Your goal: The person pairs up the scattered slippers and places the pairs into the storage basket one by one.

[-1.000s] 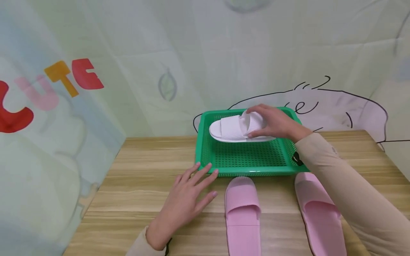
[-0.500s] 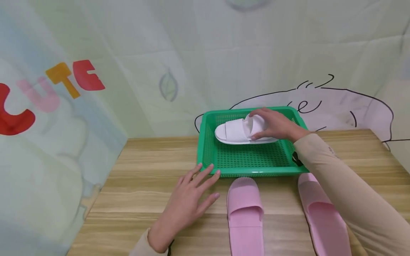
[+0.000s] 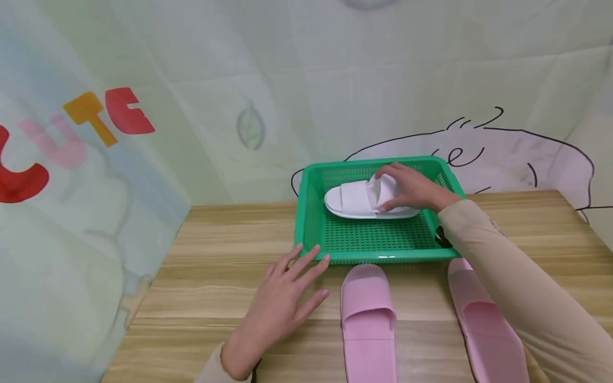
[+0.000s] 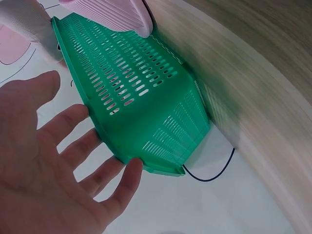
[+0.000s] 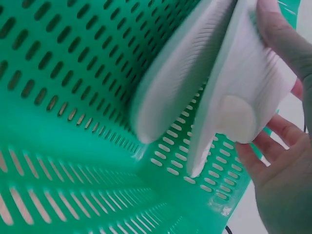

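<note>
Two white slippers [image 3: 355, 198] lie pressed together, toe to the left, low inside the green basket [image 3: 383, 255]. My right hand [image 3: 413, 187] grips them at their right end, thumb on the near side and fingers on the far side. Seen from the right wrist, one slipper [image 5: 243, 83] sits in the hand and the other [image 5: 168, 92] is close against it, toward the basket floor. Whether they touch the floor is unclear. My left hand [image 3: 282, 295] has its fingers spread, with fingertips at the basket's front left corner; the left wrist view shows this left hand [image 4: 53, 165] touching the rim.
A pink slipper [image 3: 369, 319] lies in front of the basket, and a second pink slipper [image 3: 490, 335] lies to the right, partly under my right sleeve. A wooden tabletop [image 3: 230, 250] bears everything. Behind it hangs a printed cloth [image 3: 201, 69].
My right hand has lowered the white slippers farther into the basket and slightly to the right. My left hand keeps its place at the rim.
</note>
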`<state>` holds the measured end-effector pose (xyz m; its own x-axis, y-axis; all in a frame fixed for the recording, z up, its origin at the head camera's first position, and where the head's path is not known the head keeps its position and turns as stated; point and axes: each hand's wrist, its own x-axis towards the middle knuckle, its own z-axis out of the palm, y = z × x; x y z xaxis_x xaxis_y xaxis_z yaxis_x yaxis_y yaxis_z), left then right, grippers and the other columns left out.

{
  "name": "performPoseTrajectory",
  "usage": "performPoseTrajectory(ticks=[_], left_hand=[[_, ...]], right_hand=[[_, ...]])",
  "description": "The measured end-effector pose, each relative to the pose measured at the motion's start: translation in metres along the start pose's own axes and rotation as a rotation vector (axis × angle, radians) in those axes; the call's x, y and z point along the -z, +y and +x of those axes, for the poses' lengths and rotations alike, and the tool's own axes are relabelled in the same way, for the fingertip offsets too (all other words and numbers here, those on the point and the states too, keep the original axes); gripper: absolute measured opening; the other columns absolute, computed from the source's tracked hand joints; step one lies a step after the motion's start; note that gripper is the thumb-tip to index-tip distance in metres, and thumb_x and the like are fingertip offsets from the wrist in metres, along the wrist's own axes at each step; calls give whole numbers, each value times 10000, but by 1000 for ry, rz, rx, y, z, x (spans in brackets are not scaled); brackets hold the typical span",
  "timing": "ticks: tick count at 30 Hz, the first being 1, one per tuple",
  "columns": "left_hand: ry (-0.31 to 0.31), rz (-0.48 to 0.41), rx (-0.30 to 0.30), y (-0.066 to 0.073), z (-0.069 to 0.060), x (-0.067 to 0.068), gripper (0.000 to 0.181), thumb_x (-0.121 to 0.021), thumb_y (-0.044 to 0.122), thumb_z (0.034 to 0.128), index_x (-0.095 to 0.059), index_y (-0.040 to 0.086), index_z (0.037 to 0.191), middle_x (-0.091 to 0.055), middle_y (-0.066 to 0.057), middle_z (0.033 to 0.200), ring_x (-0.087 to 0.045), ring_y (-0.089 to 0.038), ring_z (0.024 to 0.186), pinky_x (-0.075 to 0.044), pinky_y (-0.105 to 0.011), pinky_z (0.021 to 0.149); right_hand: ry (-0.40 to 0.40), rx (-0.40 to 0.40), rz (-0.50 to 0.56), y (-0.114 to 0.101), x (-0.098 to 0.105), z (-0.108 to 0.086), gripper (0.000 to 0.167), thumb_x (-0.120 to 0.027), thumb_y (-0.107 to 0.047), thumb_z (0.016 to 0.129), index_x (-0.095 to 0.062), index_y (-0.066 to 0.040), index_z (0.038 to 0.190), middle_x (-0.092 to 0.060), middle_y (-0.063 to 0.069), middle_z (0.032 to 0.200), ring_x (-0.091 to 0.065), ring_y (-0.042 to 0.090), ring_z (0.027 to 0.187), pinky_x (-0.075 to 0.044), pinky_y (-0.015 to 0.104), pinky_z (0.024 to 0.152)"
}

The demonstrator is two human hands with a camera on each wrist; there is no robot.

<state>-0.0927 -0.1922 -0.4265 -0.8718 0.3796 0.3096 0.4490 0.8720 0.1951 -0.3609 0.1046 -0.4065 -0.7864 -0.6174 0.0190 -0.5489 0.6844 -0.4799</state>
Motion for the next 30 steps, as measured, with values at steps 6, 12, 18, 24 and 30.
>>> performPoseTrajectory(ticks=[6,12,18,24,30], left_hand=[[5,11,-3,0,0,1,557,-661,431,1038,-568,234,1551,-500,-30,1632,-426,-372,1523,-483,-642,1080],[-7,9,8,1,0,2,559,-654,442,1040,-565,242,1554,-493,-20,1637,-419,-366,1527,-476,-642,1089],[-15,1,13,1,0,2,562,-650,446,1041,-559,246,1559,-490,-18,1640,-415,-369,1530,-468,-650,1100],[6,-3,-4,1,2,0,558,-666,431,1036,-573,227,1547,-505,-40,1628,-428,-384,1519,-470,-652,1099],[23,12,-27,0,2,-2,566,-685,428,1022,-589,204,1533,-524,-75,1610,-436,-407,1507,-467,-633,1114]], right_hand=[[-58,-19,-14,1,-1,-4,762,-961,-312,784,-567,-108,1404,-432,272,1537,-423,481,1364,-411,702,1120],[-94,-33,6,4,-4,-5,735,-928,-258,819,-542,-113,1428,-406,268,1530,-383,472,1357,-425,712,1090],[-123,-8,21,6,-4,-6,716,-873,-164,837,-522,-87,1456,-398,284,1529,-370,484,1367,-406,723,1088],[-128,-38,38,8,-3,-8,726,-883,-182,847,-522,-98,1471,-376,276,1577,-356,483,1415,-387,722,1116],[-153,-78,68,8,-6,-6,736,-872,-174,864,-515,-107,1504,-329,282,1640,-355,486,1454,-367,702,1153]])
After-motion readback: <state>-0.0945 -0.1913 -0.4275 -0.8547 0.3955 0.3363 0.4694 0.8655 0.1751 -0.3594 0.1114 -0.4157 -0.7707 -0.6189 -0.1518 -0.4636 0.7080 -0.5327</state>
